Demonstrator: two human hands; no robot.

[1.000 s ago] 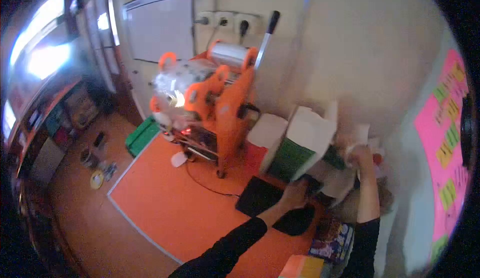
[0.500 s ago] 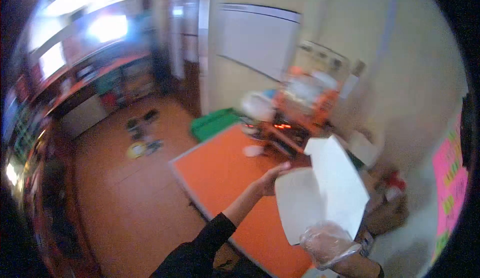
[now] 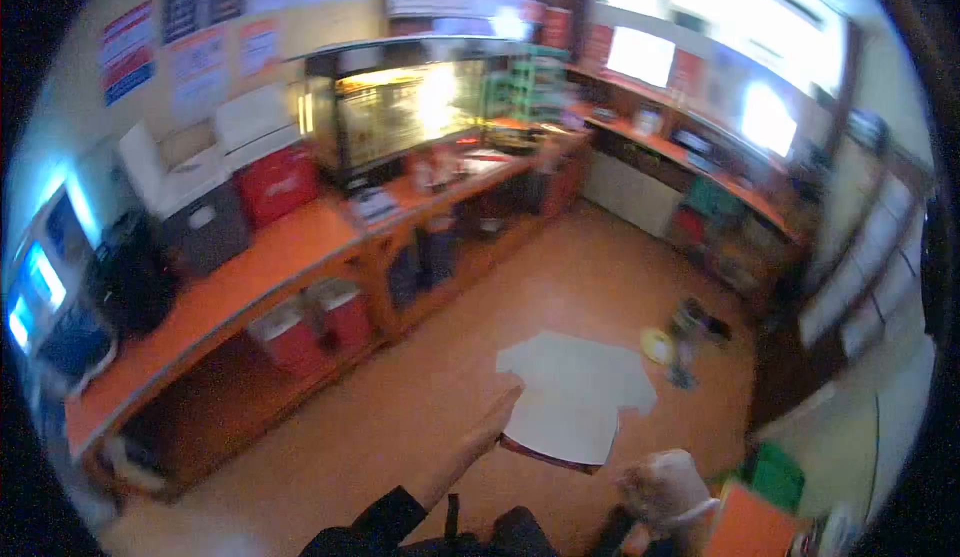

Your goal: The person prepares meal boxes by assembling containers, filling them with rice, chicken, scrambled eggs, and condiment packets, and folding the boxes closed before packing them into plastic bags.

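A white cardboard box (image 3: pixel 575 382) with its flaps spread is held out in front of me over the floor. My left hand (image 3: pixel 497 417) is closed on its left edge, the fingers partly behind the cardboard. My right hand (image 3: pixel 668 487), in a clear plastic glove, is just below and to the right of the box. Motion smears its fingers, so neither their pose nor any contact with the box can be made out.
An orange counter (image 3: pixel 290 257) runs along the left, with a lit glass display cabinet (image 3: pixel 410 102) on it. Red-and-white containers (image 3: pixel 315 327) stand underneath. An orange table corner (image 3: pixel 750 522) and green bin (image 3: pixel 775 477) are at lower right; shoes (image 3: pixel 700 322) lie on the floor.
My view has swung left, from the orange table to the counter and floor. The box has come along in my left hand, and my right hand no longer overlaps its lower edge.
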